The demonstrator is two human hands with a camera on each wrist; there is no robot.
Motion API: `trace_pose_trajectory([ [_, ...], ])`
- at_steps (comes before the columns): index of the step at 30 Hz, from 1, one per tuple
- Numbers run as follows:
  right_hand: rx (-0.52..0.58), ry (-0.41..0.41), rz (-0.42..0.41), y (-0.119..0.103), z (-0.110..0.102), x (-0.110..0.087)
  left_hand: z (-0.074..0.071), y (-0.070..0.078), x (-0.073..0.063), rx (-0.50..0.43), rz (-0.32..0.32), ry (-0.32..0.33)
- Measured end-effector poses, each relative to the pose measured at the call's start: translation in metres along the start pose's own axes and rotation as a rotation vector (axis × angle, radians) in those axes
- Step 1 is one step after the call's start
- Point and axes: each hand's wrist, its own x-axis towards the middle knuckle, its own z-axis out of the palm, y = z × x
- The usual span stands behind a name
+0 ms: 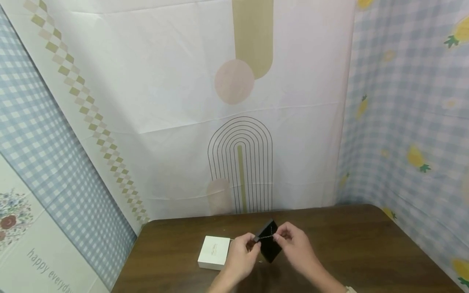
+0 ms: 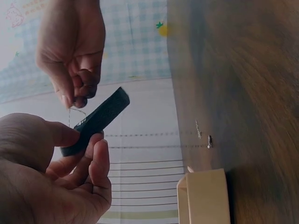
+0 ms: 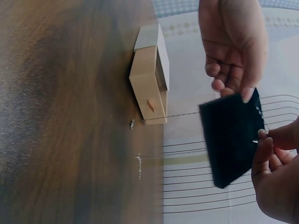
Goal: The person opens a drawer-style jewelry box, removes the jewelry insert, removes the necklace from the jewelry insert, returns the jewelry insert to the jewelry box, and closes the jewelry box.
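A black velvety jewelry pad stands tilted above the table, gripped at one edge between the thumb and fingers of my left hand. Across its face runs a thin silver necklace. My right hand pinches part of this chain between thumb and fingertips at the pad's edge. Two fine strands hang from the pad, and their ends, a clasp and a short length of extender chain, dangle below. How the necklace is fixed to the pad is partly hidden by my fingers.
Left of my hands, a white box with gold lettering lies on the dark wooden table. Its tan drawer is partly pulled out, with a small ribbon tab. Patterned curtains rise behind the table.
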Motion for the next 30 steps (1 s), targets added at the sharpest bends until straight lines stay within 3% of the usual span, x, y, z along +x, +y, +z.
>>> trace_pose_trajectory([
  [5, 0.014, 0.001, -0.007, -0.005, -0.004, 0.002, -0.002, 0.0, -0.002, 0.027, 0.016, -0.031],
  [15, -0.014, -0.016, -0.04, -0.008, -0.008, 0.005, -0.003, -0.001, -0.005, 0.021, 0.036, -0.151],
  [20, 0.003, -0.037, -0.05, -0.006, -0.009, 0.006, -0.003, -0.002, -0.006, 0.023, 0.028, -0.159],
  [30, -0.009, -0.042, -0.049, -0.008, -0.012, 0.009, -0.003, -0.002, -0.006, 0.052, 0.073, -0.16],
])
